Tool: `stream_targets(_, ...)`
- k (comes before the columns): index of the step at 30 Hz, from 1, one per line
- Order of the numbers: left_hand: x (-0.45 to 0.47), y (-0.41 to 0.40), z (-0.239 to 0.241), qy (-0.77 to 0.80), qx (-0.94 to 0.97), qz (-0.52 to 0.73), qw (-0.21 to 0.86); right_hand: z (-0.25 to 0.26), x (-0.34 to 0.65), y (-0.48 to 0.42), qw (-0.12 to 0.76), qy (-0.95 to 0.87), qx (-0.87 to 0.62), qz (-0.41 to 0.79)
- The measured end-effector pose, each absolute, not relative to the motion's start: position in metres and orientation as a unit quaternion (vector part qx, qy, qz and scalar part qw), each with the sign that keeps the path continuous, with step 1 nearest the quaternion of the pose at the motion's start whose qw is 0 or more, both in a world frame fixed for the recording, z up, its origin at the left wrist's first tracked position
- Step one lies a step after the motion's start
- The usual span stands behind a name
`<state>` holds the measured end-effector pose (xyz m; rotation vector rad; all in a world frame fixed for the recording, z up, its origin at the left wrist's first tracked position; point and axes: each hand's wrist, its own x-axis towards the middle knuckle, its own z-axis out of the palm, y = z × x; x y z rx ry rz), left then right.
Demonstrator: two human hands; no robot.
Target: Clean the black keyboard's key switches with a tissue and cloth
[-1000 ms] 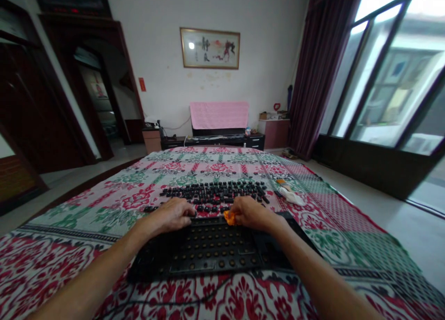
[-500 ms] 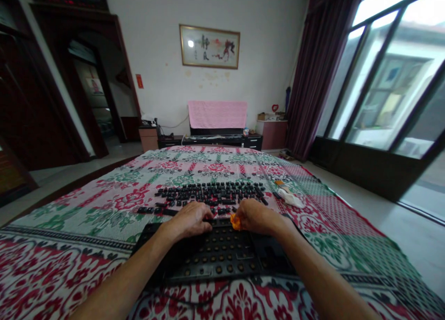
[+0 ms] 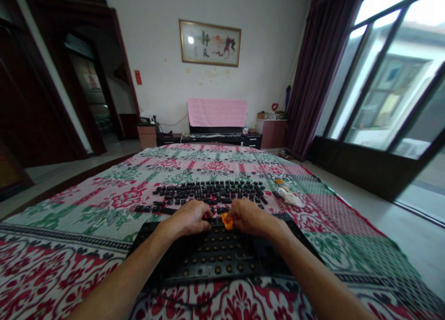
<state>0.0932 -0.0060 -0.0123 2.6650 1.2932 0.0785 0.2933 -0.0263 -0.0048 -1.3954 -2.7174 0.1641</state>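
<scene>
Head-camera view down my two bare forearms to a table under a red, green and white patterned cover [image 3: 104, 204].

Straight in front of me lies a black keyboard base [image 3: 222, 255] with its keycaps off, so that rows of small round stems show. The loose black keycaps [image 3: 212, 191] lie in rows on the cover at 12 o'clock from the base, just beyond its far edge.

My left hand [image 3: 189, 216] rests at the far edge of the base, a little toward 11 o'clock. Its fingers lie close together and bend downward. I cannot tell whether they grip the edge or only press on it.

My right hand [image 3: 248, 216] is at the same edge, toward 1 o'clock. Its fingers are bunched, pinching a small orange cloth [image 3: 227, 221] against the base, in the gap between my two hands.

At 2 o'clock from the base, well apart from it, a crumpled white rag [image 3: 291, 198] lies on the cover, with a small orange item [image 3: 279, 182] just past it.

As I judge it, the step in hand is rubbing the top row of the bare base with the cloth while my left hand steadies it. A further stroke calls for a firm pinch on the cloth, light pressure around the stems, and care not to nudge the keycaps just beyond.
</scene>
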Motion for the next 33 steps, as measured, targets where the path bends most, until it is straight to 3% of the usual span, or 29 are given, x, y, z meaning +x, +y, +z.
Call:
stream_targets(11, 0.094, -0.009, -0.008, 0.438, 0.893, 0.029, 0.093, -0.005, 0.301, -0.024, 0.057, -0.887, -0.456, 0.050)
stream_targets(18, 0.094, -0.010, -0.008, 0.436, 0.895, 0.031, 0.091, 0.009, 0.331, -0.025, -0.001, -0.834, -0.536, 0.127)
stream_targets(25, 0.091, 0.002, -0.013, 0.413, 0.899, 0.023, 0.142, 0.008, 0.335, -0.023, 0.022, -0.837, -0.532, 0.125)
stream_targets(33, 0.092, 0.005, -0.009, 0.414, 0.888, 0.009, 0.201, 0.012, 0.350, -0.023, -0.012, -0.792, -0.588, 0.162)
